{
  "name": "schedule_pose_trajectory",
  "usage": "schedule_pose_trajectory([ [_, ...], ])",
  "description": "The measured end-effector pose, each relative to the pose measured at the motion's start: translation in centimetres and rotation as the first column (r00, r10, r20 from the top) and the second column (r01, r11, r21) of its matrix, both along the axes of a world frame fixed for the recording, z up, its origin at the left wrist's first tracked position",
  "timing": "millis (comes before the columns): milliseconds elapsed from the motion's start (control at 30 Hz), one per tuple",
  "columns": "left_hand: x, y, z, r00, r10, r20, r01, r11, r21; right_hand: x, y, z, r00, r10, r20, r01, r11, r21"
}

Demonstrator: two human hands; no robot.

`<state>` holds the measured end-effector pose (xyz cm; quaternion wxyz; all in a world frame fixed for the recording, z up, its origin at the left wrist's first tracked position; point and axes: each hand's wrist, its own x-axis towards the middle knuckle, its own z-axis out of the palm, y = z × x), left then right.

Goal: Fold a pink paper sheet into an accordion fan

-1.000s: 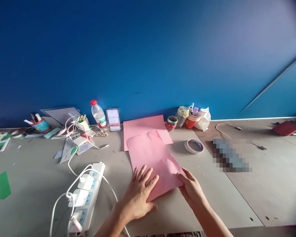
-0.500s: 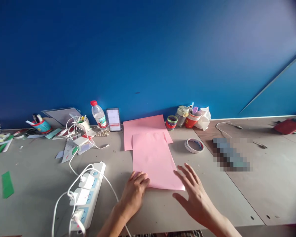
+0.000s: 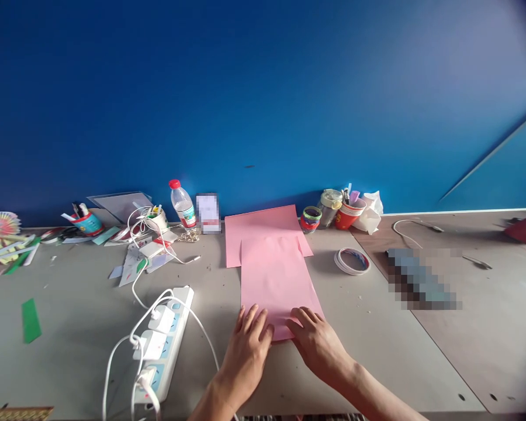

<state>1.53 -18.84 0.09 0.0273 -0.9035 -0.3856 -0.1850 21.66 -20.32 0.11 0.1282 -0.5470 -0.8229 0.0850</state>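
Note:
A sheet of pink paper [image 3: 274, 278] lies lengthwise in front of me on the grey table. My left hand [image 3: 251, 342] rests on its near left corner, fingers stretched out and slightly apart. At the near right corner, my right hand [image 3: 316, 336] has bent fingers closed over the sheet's edge. Between the two thumbs the near edge of the paper shows. Under its far end is another piece of pink paper [image 3: 263, 219], which reaches back toward the blue wall.
A white power strip [image 3: 179, 316] with plugs and cables lies left of my hands. Tape rolls [image 3: 353, 270] sit to the right. Along the wall stand a bottle [image 3: 184, 209], a jar [image 3: 330, 207] and paper cups [image 3: 349, 216]. A green strip [image 3: 30, 321] lies far left.
My right hand has come down from beside the sheet onto its near right corner and closed there. The left hand's fingers have stretched out over the paper. The view has shifted slightly left.

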Motion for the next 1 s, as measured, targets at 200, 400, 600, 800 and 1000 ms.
schedule_pose_trajectory([
  [200,1.9,-0.8,0.0,0.999,0.014,-0.044,-0.017,0.997,-0.069,-0.3,-0.5,0.2,0.999,-0.047,-0.003,0.047,0.999,-0.006],
  [400,1.8,-0.5,-0.7,0.999,0.026,-0.024,-0.027,0.998,-0.064,-0.7,-1.1,0.2,1.000,-0.014,-0.024,0.014,1.000,0.017],
  [600,1.5,-0.7,-1.1,1.000,0.022,0.020,-0.022,1.000,-0.017,-0.9,-1.4,-0.7,0.999,0.032,-0.037,-0.030,0.999,0.042],
  [800,1.4,-0.7,-1.2,0.999,0.036,0.034,-0.036,0.999,0.008,-0.7,-1.0,-0.8,0.999,0.034,0.019,-0.035,0.999,0.012],
  [1000,1.6,-0.5,-0.4,0.999,0.035,-0.002,-0.035,0.997,-0.065,-0.8,-0.4,-0.1,0.996,0.046,0.078,-0.042,0.998,-0.045],
])
